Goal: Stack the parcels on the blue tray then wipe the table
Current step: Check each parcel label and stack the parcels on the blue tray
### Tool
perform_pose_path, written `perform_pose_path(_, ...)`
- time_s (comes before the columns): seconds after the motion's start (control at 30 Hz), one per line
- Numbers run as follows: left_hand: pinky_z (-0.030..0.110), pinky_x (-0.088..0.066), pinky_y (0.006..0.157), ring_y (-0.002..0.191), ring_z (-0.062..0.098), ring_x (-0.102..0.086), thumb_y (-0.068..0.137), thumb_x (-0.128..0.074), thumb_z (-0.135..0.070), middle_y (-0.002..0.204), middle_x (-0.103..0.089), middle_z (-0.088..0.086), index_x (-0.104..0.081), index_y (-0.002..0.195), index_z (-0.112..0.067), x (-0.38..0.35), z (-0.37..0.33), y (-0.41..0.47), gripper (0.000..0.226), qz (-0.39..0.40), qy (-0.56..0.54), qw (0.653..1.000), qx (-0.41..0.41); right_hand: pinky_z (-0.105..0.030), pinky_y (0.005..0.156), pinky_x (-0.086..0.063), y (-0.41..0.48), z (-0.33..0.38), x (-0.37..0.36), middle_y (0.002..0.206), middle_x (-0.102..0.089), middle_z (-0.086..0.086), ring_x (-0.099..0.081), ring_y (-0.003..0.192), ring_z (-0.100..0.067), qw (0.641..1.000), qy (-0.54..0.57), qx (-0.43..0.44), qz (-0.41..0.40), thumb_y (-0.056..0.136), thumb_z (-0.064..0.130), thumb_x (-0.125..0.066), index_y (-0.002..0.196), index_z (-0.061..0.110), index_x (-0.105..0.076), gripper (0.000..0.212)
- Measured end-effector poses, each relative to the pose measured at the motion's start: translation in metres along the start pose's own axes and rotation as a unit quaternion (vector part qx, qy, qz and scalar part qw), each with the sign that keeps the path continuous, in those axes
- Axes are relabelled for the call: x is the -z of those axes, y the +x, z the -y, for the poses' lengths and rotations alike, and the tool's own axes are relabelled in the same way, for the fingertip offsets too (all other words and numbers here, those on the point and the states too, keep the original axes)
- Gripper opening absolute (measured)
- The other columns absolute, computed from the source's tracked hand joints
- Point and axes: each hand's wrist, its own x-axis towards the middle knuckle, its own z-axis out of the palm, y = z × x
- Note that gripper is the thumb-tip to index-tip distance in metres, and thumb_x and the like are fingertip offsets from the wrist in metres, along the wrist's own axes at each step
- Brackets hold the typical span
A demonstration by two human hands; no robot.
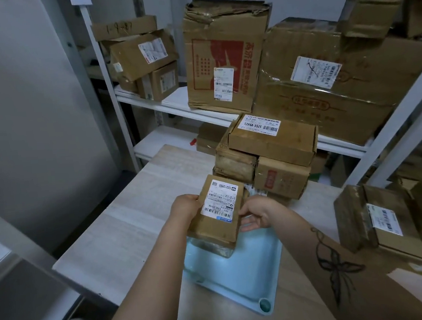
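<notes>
A small brown parcel (215,211) with a white shipping label hangs just above the far end of the light blue tray (236,276), tilted toward me. My left hand (184,208) grips its left edge. My right hand (254,213) holds its right side, fingers curled under it. The tray lies on the pale wooden table (123,218) and its near part is bare. Behind the held parcel stands a pile of parcels (268,160) on the table, topped by a flat box labelled 12V4A-5525.
More parcels (379,224) sit on the table at the right. A white metal shelf (174,104) behind the table carries several large and small cardboard boxes. A grey wall and a metal surface lie to the left.
</notes>
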Motion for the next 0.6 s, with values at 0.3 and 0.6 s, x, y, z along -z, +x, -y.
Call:
perform_pose_path(0.3, 0.033, -0.043, 0.098, 0.119, 0.030, -0.054, 0.095, -0.045, -0.014, 0.131, -0.058, 0.015, -0.060, 0.125, -0.006, -0.021, 0.004, 0.019, 0.035, -0.005, 0.029, 0.999, -0.035, -0.026, 0.060, -0.049, 0.000, 0.000, 0.002, 0.106, -0.062, -0.009, -0.059, 0.082, -0.020, 0.999, -0.012, 0.016, -0.040, 0.089, -0.004, -0.047, 0.100, 0.011, -0.057, 0.021)
perform_pose_path(0.6, 0.050, -0.017, 0.114, 0.138, 0.033, -0.026, 0.090, -0.046, -0.020, 0.140, -0.047, 0.006, -0.054, 0.127, -0.026, -0.045, -0.006, 0.017, 0.038, -0.076, 0.110, 0.991, -0.029, -0.030, 0.078, -0.047, -0.011, -0.006, 0.015, 0.116, -0.048, -0.006, -0.052, 0.100, -0.022, 0.998, -0.001, 0.035, -0.052, 0.095, 0.008, -0.050, 0.130, 0.014, -0.045, 0.036)
